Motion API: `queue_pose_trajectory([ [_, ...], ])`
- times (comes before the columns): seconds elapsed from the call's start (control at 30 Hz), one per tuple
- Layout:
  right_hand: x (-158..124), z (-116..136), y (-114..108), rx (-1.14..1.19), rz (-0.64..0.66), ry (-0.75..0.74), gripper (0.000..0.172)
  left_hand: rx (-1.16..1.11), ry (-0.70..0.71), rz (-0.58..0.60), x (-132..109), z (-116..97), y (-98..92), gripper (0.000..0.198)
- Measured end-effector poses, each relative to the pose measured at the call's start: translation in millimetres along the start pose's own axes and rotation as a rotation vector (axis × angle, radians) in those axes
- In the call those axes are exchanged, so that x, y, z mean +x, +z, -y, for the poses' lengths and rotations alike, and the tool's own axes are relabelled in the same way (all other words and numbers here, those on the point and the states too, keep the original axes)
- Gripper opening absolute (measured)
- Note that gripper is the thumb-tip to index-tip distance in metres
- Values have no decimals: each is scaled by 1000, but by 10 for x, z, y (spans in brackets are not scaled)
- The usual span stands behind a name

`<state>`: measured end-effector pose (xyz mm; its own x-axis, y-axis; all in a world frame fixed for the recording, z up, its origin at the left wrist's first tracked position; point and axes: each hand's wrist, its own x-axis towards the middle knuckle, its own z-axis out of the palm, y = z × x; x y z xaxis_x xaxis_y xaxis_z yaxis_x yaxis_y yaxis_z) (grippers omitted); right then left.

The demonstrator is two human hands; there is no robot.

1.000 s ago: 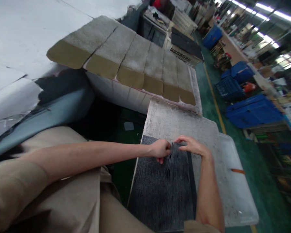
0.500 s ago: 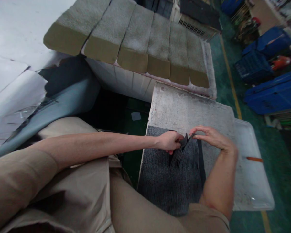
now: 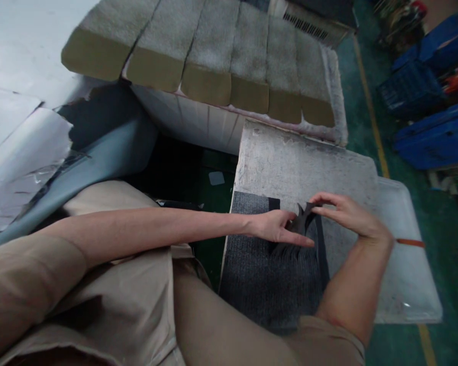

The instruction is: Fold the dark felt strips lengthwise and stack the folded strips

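A stack of dark grey ribbed fabric pieces (image 3: pixel 286 284) lies fanned out on a worn pale board. My right hand (image 3: pixel 341 211) pinches the lifted upper end of a dark grey fabric piece (image 3: pixel 307 209) between thumb and fingers. From the other side my left hand (image 3: pixel 277 226) reaches over the stack. Its thumb stretches out across the fanned edges, apart from the fingers, whose tips are partly hidden by the raised fabric. Several layers curl up between the two hands.
The pale board (image 3: pixel 275 157) rests over a translucent plastic bin lid (image 3: pixel 408 279). Behind it, rows of olive-grey fabric pieces (image 3: pixel 209 91) cover a box. A white sheet (image 3: pixel 26 152) with torn edges is at left. Blue crates (image 3: pixel 438 137) stand on the green floor at right.
My right hand has moved right, drawing the fabric end with it. My left thumb has opened away from the fingers. The camera view has shifted slightly.
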<state>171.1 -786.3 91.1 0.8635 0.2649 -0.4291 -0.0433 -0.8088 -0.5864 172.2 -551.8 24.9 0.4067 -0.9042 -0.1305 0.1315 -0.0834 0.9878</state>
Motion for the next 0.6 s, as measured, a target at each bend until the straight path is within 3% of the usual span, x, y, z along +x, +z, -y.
queue_pose_trajectory([
  [0.17,132,134,95,-35,90,-42,34,122,-21,-192,141,59,18,22],
  [0.4,273,122,136,67,162,-121,33,-110,-88,-307,158,36,57,31],
  [0.53,182,23,113,237,131,-159,48,-52,-112,-347,191,79,56,19],
  [0.6,111,-56,62,357,8,-178,54,-126,-100,-322,200,101,61,21],
])
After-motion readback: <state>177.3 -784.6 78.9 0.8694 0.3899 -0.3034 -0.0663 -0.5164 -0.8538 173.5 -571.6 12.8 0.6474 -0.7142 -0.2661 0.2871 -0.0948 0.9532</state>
